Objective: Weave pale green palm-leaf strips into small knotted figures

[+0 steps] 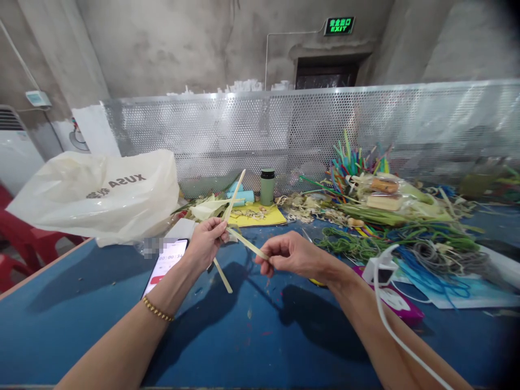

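Observation:
Pale green leaf strips (pixel 246 245) cross in front of me above the blue table. My left hand (pixel 209 235) is closed in a pinch where they meet; one end sticks up past the fingers and another hangs below. My right hand (pixel 290 252) pinches the end of the strip that runs across between both hands. Whether these are separate strips or one folded strip, I cannot tell. Just left of my left forearm a phone (pixel 168 265) with a timer on its screen lies on the table.
A large white plastic bag (pixel 97 195) stands at the left. Behind the hands are a yellow sheet (pixel 260 215) with scraps and a green bottle (pixel 267 187). Green and blue cords (pixel 357 244), a white cable (pixel 384 309) and a purple packet (pixel 406 310) lie right.

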`<state>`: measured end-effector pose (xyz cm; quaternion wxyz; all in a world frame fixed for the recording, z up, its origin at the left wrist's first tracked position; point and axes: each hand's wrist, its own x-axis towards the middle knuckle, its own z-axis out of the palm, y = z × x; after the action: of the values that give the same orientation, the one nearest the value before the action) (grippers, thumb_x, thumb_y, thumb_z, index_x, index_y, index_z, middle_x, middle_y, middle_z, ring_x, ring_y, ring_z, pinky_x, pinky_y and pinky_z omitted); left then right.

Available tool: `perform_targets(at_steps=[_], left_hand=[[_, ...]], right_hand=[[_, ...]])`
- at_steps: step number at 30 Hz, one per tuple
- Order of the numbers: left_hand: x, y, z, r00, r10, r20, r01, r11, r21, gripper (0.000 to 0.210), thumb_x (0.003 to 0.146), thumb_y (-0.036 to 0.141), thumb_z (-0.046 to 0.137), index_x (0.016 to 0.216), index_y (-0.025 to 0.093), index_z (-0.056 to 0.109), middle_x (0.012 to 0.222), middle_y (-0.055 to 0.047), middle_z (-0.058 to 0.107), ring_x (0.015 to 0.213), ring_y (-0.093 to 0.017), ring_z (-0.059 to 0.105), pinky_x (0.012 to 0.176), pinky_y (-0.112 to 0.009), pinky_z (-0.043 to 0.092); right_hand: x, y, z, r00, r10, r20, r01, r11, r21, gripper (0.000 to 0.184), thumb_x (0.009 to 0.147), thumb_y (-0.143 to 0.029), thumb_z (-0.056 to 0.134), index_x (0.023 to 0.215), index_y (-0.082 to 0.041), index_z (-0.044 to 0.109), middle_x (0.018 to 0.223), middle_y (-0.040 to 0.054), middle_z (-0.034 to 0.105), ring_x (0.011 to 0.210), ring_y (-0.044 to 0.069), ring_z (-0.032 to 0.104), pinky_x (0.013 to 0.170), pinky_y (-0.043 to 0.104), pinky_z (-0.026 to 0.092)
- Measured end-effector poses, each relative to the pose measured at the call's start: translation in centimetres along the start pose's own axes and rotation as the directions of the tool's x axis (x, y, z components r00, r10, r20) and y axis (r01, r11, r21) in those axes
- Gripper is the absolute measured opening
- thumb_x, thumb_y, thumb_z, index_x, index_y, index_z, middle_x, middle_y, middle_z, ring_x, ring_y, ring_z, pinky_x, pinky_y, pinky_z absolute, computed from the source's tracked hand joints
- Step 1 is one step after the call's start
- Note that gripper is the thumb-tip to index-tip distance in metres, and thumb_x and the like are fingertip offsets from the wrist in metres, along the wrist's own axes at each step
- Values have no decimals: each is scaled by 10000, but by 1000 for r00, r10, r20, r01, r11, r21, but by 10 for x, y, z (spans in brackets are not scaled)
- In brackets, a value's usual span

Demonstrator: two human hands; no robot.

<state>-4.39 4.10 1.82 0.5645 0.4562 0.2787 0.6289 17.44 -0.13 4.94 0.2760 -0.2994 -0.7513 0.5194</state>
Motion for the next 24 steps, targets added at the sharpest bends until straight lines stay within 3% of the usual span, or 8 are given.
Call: perform_targets(at_steps=[5, 10, 13, 19, 24], left_hand=[[0, 0, -1, 1000, -20, -7, 20, 1000, 20, 196, 652, 202, 726, 685, 121, 551, 532, 37, 464, 495, -61, 428, 513, -208, 356], [-1, 0, -1, 998, 11, -69, -4, 996, 92, 192, 656, 225, 722, 677, 124, 561, 531, 31, 486, 494, -66, 437, 507, -206, 352], [-2, 2, 1, 1000, -25, -17, 26, 994, 104, 206, 664, 257, 729, 677, 113, 581, 551, 25, 487, 507, -66, 440, 509, -211, 348], [-2, 2, 0, 998, -67, 13, 66, 994, 89, 213, 649, 255, 747, 704, 101, 611, 577, 24, 491, 514, -62, 445, 516, -214, 348], [-1, -1, -2, 1000, -23, -2, 23, 991, 132, 178, 641, 208, 739, 729, 94, 634, 604, 17, 515, 519, -56, 455, 515, -207, 343]], right_hand=[[-2, 0, -3, 1000, -1, 17, 1, 1000, -27, 269, 707, -105, 478, 935, -124, 617, 761, 43, 696, 618, 114, 634, 622, 248, 511], [1, 7, -7, 984, -11, -180, -29, 975, -219, 150, 741, -145, 487, 885, -148, 529, 668, 30, 683, 472, 90, 564, 463, 196, 444], [2, 9, -10, 965, -44, -259, -50, 937, -346, 76, 776, -196, 472, 812, -158, 528, 634, 22, 673, 433, 90, 549, 428, 191, 429], [-1, 9, -25, 942, -105, -319, -67, 873, -484, 126, 816, -216, 437, 830, -160, 549, 634, 16, 679, 439, 98, 574, 429, 188, 416], [-7, -3, -31, 956, -96, -277, -65, 852, -519, 149, 800, -215, 473, 722, -162, 588, 630, 22, 681, 515, 129, 614, 524, 227, 456]])
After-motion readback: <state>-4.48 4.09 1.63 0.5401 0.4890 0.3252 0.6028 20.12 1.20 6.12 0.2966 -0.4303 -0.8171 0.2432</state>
